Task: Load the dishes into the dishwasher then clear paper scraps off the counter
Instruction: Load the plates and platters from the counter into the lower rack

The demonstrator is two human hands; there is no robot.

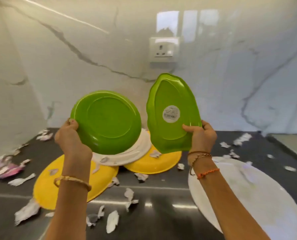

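Left hand (70,135) — fingers curled on the rim of a round green plate (106,122), raised at frame centre, underside to camera; right hand (200,135) — gripping a leaf-shaped green dish (170,115) just right of it; lower frame: dark counter (161,213), two yellow plates (45,186), white plates (258,196), scattered paper scraps (112,220).

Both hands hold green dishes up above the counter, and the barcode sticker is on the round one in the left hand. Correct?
Not quite. In the head view the sticker is on the leaf-shaped green dish in the right hand; the left hand holds the round green plate, which has none.
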